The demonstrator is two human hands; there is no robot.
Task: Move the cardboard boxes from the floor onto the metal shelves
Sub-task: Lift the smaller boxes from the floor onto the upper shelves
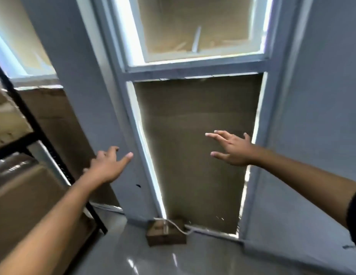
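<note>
Reaching forward empty, left hand (108, 167) and right hand (230, 148), fingers spread apart, small cardboard box (165, 234) on floor (193, 259), black metal shelves (34, 128) at left

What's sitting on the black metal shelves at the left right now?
Brown cardboard boxes fill the black metal shelves; one carries shiny clear tape. How far back they go is hidden. Both the left hand and right hand hold nothing.

- We see open air around both hands (230, 149), nothing between them.
- The black metal shelf frame (34, 124) and stored cardboard boxes (24, 195) crowd our left.
- A small box (165, 233) sits on the floor (193, 261) ahead.
</note>
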